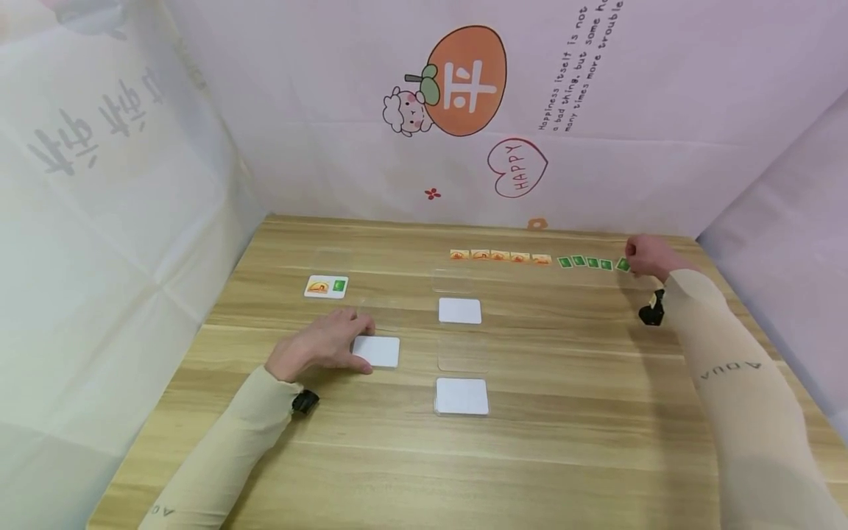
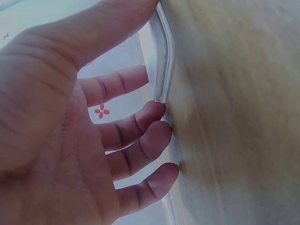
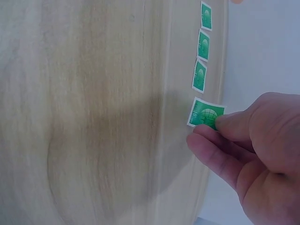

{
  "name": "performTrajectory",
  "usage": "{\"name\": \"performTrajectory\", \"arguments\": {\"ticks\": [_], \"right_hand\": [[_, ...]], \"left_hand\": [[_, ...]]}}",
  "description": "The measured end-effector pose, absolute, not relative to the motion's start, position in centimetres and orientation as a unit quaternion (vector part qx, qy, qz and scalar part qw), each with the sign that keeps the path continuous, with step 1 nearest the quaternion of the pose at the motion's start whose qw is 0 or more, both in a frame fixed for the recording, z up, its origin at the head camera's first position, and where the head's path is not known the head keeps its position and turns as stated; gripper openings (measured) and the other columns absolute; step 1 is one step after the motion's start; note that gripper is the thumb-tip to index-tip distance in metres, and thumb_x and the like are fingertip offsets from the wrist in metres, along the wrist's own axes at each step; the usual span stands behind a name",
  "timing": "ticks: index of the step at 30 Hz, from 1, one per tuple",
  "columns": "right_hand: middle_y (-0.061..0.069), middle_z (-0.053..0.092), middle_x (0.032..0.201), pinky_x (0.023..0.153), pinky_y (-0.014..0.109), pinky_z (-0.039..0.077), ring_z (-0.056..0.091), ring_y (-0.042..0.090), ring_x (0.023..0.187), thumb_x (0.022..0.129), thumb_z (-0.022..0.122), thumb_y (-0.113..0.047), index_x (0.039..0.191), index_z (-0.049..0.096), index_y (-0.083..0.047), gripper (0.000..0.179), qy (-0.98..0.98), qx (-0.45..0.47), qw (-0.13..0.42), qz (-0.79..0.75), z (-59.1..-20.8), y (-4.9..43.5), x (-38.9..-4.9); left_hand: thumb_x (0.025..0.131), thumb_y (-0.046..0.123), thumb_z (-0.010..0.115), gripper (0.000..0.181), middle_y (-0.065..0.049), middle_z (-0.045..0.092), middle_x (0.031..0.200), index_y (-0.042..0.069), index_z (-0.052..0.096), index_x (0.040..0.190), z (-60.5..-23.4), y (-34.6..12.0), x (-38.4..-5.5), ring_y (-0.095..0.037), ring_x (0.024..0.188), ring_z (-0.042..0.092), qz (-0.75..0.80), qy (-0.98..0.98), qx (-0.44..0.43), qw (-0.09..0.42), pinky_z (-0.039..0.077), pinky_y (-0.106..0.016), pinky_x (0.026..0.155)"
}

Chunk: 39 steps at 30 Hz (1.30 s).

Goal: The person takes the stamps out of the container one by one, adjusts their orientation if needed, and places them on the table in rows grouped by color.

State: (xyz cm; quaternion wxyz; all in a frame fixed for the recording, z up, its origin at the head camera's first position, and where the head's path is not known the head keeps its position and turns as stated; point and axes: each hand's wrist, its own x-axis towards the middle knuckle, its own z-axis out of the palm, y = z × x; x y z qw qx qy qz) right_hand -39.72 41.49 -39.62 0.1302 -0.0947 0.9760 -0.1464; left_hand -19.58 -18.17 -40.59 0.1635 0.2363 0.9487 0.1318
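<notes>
At the table's far right edge, my right hand (image 1: 652,258) pinches a small green stamp (image 3: 206,114) with a white border between thumb and fingertips. A row of similar green stamps (image 1: 586,262) lies just left of it, and orange stamps (image 1: 500,256) continue that row. My left hand (image 1: 327,342) holds a blank white card (image 1: 377,352) by its edges, thumb on the near side. In the left wrist view, the thin card edge (image 2: 161,56) shows by the thumb and index finger, with the other fingertips close to the tabletop.
A white card (image 1: 326,287) bearing one orange and one green stamp lies at the left. Two blank white cards (image 1: 460,311), (image 1: 461,396) and several clear sleeves (image 1: 462,354) lie on the wooden table (image 1: 563,456). Printed cloth (image 1: 371,169) hangs behind and at both sides.
</notes>
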Motion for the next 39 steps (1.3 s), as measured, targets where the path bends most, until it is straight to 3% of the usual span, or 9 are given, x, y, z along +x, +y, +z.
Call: {"name": "performTrajectory", "arguments": {"ticks": [39], "right_hand": [[0.015,0.056,0.076,0.058,0.038,0.041,0.050,0.027,0.069,0.092,0.044,-0.005,0.090,0.056,0.003,0.014,0.987,-0.104,0.083,-0.090,-41.7,41.2,-39.8]], "left_hand": [[0.077,0.045,0.081,0.055,-0.005,0.054,0.110,0.018,0.056,0.117,-40.4,-18.1,-19.6,-0.019,0.093,0.049,0.130,0.950,0.226,0.172,0.043,-0.034,0.081]]}}
